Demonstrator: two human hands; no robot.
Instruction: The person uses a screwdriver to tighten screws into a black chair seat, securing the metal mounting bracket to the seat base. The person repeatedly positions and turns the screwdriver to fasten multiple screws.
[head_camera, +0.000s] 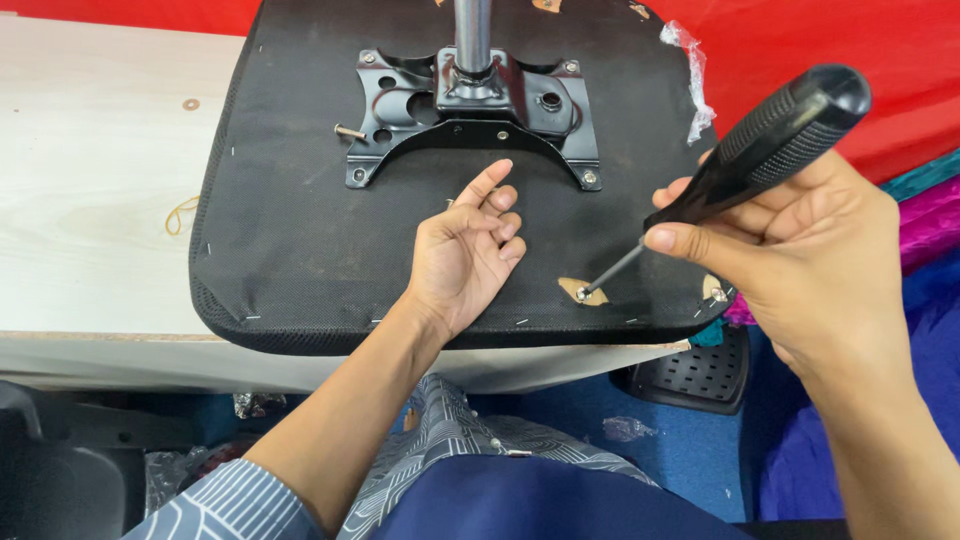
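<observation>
**Screwdriver on the upturned chair seat**

A black-handled screwdriver with a ribbed grip and thin steel shaft (740, 160) slants down to the left, its tip set in a small screw (581, 294) in a bare wooden cut-out near the seat's front edge. The black fabric-covered office-chair seat (290, 230) lies underside up on a pale wooden table, its black metal mounting plate (470, 115) bolted at the centre.
</observation>
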